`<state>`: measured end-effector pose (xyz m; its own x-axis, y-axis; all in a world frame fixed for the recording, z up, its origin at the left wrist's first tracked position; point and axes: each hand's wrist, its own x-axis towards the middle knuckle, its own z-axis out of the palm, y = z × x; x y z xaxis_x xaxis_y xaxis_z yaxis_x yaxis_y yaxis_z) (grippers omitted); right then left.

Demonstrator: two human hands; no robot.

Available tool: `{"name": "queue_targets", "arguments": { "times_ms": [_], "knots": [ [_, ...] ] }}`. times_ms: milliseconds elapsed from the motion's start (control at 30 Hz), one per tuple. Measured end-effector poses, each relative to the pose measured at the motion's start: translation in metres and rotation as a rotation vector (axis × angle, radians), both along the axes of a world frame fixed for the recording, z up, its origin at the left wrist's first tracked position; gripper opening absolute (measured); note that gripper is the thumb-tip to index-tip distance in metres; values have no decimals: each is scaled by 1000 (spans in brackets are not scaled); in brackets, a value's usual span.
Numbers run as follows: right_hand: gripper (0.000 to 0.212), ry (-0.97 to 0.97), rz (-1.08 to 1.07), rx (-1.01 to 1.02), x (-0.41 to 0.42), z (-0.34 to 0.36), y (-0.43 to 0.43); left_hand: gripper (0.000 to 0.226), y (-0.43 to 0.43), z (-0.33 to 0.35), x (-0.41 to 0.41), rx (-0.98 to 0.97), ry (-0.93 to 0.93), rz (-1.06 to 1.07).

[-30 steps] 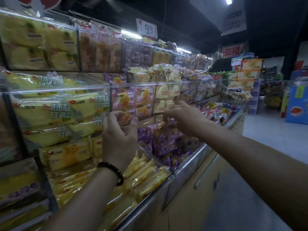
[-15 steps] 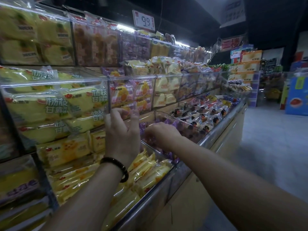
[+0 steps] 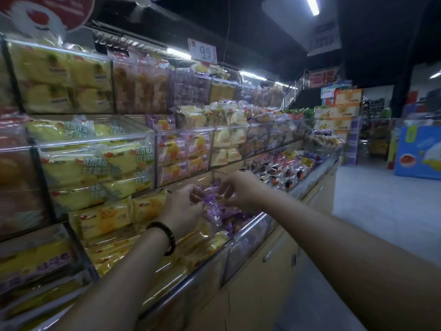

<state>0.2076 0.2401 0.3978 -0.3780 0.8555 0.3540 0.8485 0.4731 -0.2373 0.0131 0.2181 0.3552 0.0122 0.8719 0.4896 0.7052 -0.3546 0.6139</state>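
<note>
1. I hold one purple snack packet between my two hands, just above the lowest tier of the shelf display.
2. My left hand, the one with the dark bead bracelet at the wrist, has its fingers curled and pinches the packet's left end.
3. My right hand pinches the upper right end, fingers bent down onto the wrapper.
4. The packet is tilted and lifted clear of the other purple packets heaped beneath it, behind the chrome front rail.
5. Done so far, as I judge it: the packet is picked out and held at both ends. It is not yet laid anywhere.
6. Left to do, I think: set it flat among its own kind, and keep it on the purple side, not over the yellow cake packets just to the left.
7. The heap under my hands looks loose rather than lined up, so more packets there probably need straightening.
8. The upper clear bins look full and orderly, and I cannot tell whether they need anything.
</note>
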Motion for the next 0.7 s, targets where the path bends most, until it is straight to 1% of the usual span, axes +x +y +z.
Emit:
{"name": "queue_targets", "arguments": {
  "times_ms": [67,167,233,300,400,467,567,633,700],
  "knots": [
    [26,41,-19,-33,7,2,-33,9,-17,5,8,6,79,-26],
    [25,119,-39,-54,11,-7,-78,16,-59,1,20,57,151,-106],
    [23,163,-33,-62,13,-16,-105,18,-99,-8,23,101,149,-171],
    [24,188,-9,-60,14,-27,-132,16,-139,-24,22,95,115,-197],
    [29,241,14,-98,15,-51,-175,14,-188,-54,11,-22,31,-166],
    [28,293,6,-130,14,-74,-202,16,-213,-80,3,-89,27,-169],
    [22,307,6,-234,13,-120,-232,16,-248,-127,0,-204,110,-295],
    [23,262,-1,-319,11,-157,-245,19,-266,-163,1,-292,180,-367],
    [24,202,-27,-383,9,-195,-253,23,-274,-199,1,-379,221,-377]
  ]
}}
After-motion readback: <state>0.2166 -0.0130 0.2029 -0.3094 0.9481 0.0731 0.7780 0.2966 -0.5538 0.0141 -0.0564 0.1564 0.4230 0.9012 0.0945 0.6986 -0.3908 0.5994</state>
